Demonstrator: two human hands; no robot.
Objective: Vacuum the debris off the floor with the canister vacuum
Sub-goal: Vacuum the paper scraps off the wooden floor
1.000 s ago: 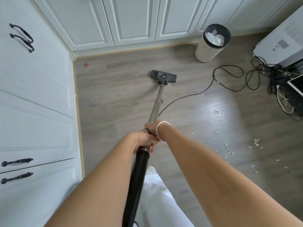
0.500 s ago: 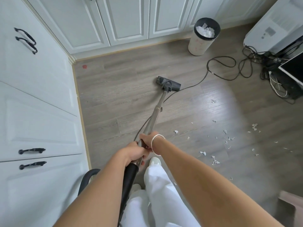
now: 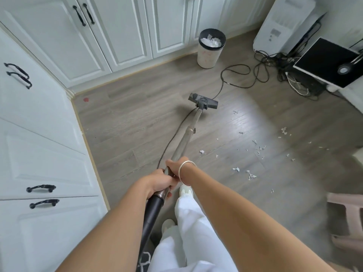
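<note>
A: Where is the long grey metal vacuum wand (image 3: 186, 138)?

B: Both hands grasp it, the left hand (image 3: 159, 181) by the black hose cuff (image 3: 153, 209) and the right hand (image 3: 175, 166) just above. Its dark floor head (image 3: 203, 101) rests on the grey wooden floor (image 3: 127, 124), left of the white paper scraps (image 3: 257, 150).

A: How will it handle?

B: Stiff and, I think, light. This upper end steers best.

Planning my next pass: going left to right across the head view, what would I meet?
Drawer handles → red spot → vacuum floor head → paper scraps.
</note>
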